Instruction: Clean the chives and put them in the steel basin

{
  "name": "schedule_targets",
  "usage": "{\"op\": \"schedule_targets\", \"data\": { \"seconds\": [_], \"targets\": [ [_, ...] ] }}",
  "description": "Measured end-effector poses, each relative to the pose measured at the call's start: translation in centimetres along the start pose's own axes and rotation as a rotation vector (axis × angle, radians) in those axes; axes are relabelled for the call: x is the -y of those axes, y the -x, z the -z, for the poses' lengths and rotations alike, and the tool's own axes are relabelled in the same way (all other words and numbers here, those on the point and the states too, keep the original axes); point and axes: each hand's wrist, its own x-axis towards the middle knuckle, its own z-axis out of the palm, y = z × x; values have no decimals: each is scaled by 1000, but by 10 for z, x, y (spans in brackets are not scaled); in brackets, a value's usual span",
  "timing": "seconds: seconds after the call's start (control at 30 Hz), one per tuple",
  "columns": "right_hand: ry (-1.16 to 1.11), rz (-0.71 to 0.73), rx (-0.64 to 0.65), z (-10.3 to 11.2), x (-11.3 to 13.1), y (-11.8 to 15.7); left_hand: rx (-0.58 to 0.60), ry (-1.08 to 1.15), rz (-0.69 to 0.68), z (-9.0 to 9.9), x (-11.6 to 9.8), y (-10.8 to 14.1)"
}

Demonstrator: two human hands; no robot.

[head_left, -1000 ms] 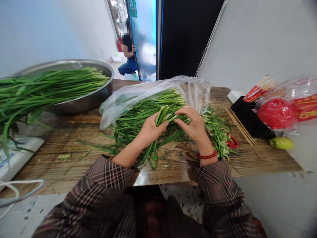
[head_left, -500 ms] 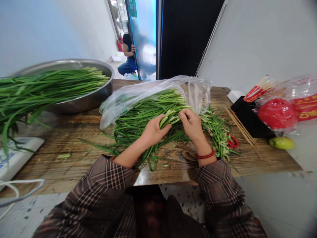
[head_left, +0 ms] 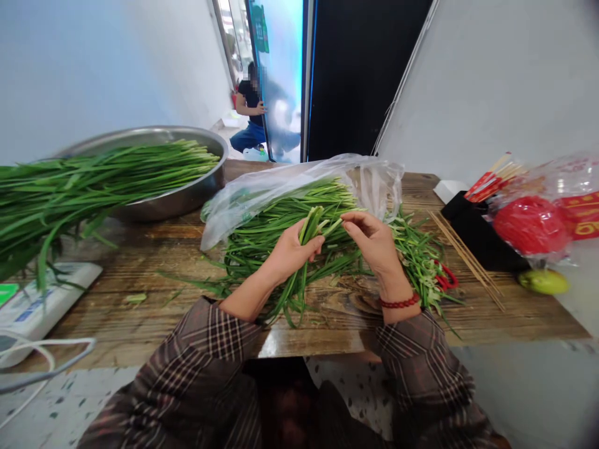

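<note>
My left hand [head_left: 291,254] is closed around a small bunch of garlic chives [head_left: 311,223], pale cut ends up, long leaves hanging below. Beside it, my right hand [head_left: 378,244] pinches the pale end of a single chive stalk [head_left: 335,226] between thumb and fingertips. Behind both hands lies a big pile of garlic chives [head_left: 266,226], partly covered by a clear plastic bag [head_left: 294,173]. To the right of my right hand is a heap of chive trimmings [head_left: 416,262], with red handles [head_left: 448,276] poking out of it.
On the left, a metal basin [head_left: 187,202] holds more chives, their leaves drooping over a white scale [head_left: 56,302] with cables. Wooden chopsticks [head_left: 468,259], a black holder [head_left: 484,234], a red bundle in plastic [head_left: 531,224] and a yellow-green fruit [head_left: 543,280] occupy the right. A person [head_left: 251,112] crouches beyond the table.
My right hand has moved slightly right and opened out from a tight curl to a fingertip pinch. The bunch in my left hand stands more upright. The whole view has shifted slightly.
</note>
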Motion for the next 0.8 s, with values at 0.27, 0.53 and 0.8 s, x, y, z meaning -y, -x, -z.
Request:
{"op": "schedule_targets", "data": {
  "seconds": [0.27,0.53,0.8],
  "targets": [
    [81,95,-26,-4,8,1,50,11,34,-1,3,0],
    [-6,30,29,-10,0,1,71,41,16,0,7,-1],
    [64,85,66,-10,6,2,146,89,28,0,4,0]
  ]
}}
